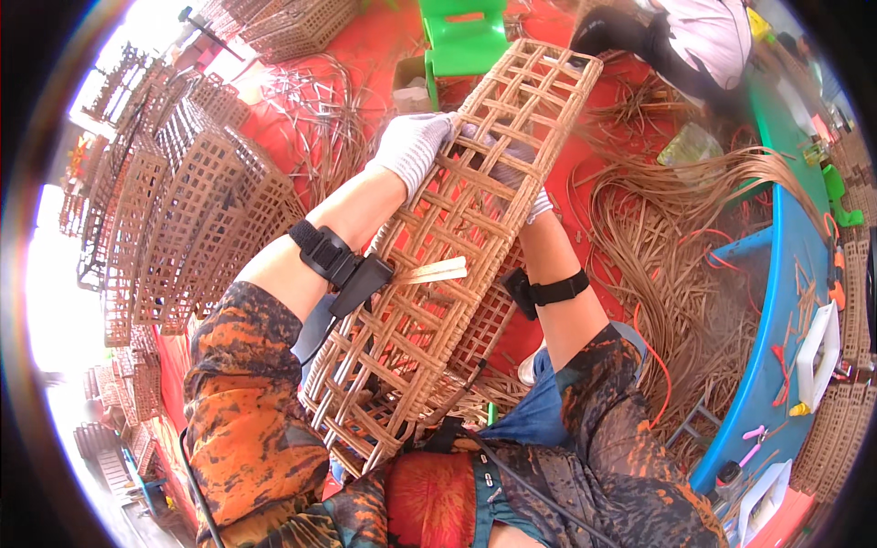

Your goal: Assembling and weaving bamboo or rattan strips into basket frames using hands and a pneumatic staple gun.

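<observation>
- Stack of finished woven lattice baskets, left, on red floor.
- Green plastic stool, top centre.
- Loose rattan strips, heaped right.
- Blue table edge, far right.
- Another person, top right.

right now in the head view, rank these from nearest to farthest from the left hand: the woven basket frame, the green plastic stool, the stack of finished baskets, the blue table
1. woven basket frame: the gloved left hand grips its upper edge.
2. green plastic stool: just above the hand, on the red floor.
3. stack of finished baskets: off to the person's left.
4. blue table: far right, beyond the loose cane strips.
</observation>
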Motion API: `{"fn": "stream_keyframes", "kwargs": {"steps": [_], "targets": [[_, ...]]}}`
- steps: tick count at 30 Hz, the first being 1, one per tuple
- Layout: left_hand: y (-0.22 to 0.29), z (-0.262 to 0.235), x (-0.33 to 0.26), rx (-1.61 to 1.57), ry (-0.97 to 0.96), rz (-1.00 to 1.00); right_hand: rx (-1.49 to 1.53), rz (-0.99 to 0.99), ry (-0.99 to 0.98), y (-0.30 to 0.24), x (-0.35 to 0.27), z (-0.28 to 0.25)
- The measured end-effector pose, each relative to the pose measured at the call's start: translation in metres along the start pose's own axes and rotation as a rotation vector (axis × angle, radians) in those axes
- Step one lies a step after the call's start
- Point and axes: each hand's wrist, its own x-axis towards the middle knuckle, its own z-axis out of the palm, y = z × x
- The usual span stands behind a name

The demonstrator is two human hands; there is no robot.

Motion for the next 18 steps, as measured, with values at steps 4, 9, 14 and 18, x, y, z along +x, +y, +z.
{"fn": "stream_keyframes", "kwargs": {"steps": [4,9,14,18], "targets": [[-0.009,-0.003,0.0,0.122,0.019,-0.035,0.049,0.073,-0.028,0.0,0.001,-0.02],[0.019,-0.026,0.008,0.773,0.318,0.381,0.149,0.297,0.208,-0.013,-0.008,-0.046],[0.096,-0.154,0.089,0.977,0.74,0.233,0.64,0.33,0.086,-0.042,-0.031,-0.04],[0.07,-0.231,0.14,0.995,0.6,0.131,0.401,0.291,-0.092,-0.063,-0.041,-0.016]]}}
